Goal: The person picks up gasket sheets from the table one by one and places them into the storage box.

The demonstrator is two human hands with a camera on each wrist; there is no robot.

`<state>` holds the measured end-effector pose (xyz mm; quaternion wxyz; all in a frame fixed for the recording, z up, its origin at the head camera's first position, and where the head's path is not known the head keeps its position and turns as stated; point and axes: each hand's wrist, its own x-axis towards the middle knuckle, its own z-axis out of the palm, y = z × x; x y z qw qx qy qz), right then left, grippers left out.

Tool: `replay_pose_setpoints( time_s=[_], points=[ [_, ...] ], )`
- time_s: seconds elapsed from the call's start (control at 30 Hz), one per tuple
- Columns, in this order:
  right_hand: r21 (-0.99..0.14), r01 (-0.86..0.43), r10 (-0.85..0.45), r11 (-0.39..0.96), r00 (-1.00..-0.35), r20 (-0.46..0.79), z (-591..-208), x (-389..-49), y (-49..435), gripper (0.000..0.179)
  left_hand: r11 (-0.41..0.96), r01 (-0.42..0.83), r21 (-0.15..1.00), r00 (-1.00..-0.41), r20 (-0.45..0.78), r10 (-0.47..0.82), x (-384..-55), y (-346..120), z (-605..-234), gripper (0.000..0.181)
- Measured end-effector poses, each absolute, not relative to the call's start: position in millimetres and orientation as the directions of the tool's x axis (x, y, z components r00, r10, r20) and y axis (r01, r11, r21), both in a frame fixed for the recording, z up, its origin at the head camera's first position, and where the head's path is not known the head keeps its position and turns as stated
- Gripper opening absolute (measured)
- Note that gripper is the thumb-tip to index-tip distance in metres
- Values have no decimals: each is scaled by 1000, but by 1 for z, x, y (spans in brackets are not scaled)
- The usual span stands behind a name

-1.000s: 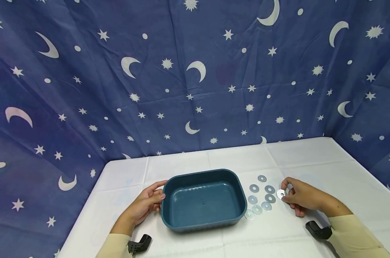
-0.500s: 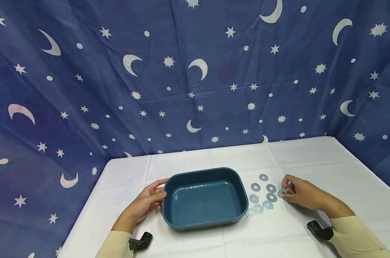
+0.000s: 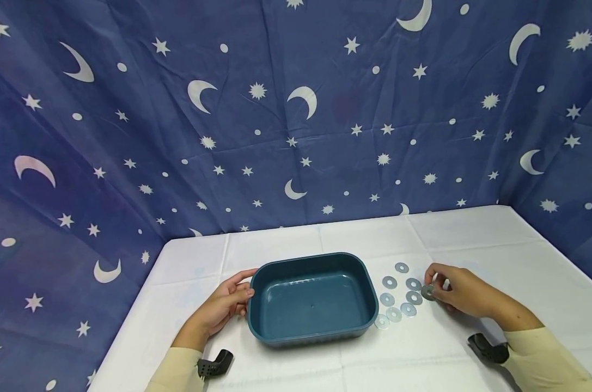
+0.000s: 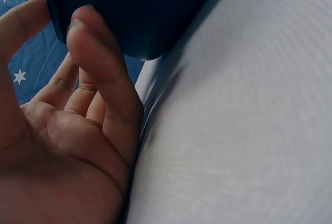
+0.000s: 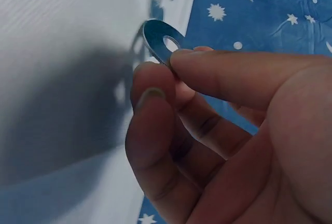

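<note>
A teal rectangular plastic tub (image 3: 307,311) stands on the table. My left hand (image 3: 219,307) holds its left end, thumb at the rim and index finger stretched along the corner; the left wrist view shows the thumb and fingertips at the tub's dark wall (image 4: 140,11). Between thumb and fingers of my right hand (image 3: 464,291) a flat steel washer (image 5: 158,36) is pinched, tilted, with its hole showing. Several more washers (image 3: 390,282) lie flat in a loose group between the tub and that hand. One washer (image 3: 382,322) lies right at the tub's front right corner.
A white cloth (image 3: 296,373) covers the table. Behind and to both sides hangs a blue curtain (image 3: 246,114) with moons and stars. Black wrist devices (image 3: 216,363) sit at both sleeve cuffs.
The right hand's washer has turned from bright and facing up to darker and more tilted, and its curled lower fingers have tucked in. The left hand and tub keep their places; the view shifts slightly.
</note>
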<state>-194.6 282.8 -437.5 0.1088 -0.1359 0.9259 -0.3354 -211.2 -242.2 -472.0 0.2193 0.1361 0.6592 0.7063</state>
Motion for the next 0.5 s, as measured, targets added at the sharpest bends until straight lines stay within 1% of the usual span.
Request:
replay_pose_setpoints(
  time_s=[0.13, 0.33, 0.5],
  points=[
    [-627, -232, -348, 744, -935, -67, -431, -193, 279, 18, -32, -134, 990, -866, -101, 490, -211, -242, -470, 61],
    [-548, -358, -390, 756, -919, 62, -418, -187, 269, 21, -28, -136, 990, -870, -106, 482, -211, -241, -470, 62],
    [-506, -407, -407, 761, -906, 117, -409, -181, 258, 24, -19, -136, 991, -872, -110, 476, -211, -241, -470, 62]
  ],
)
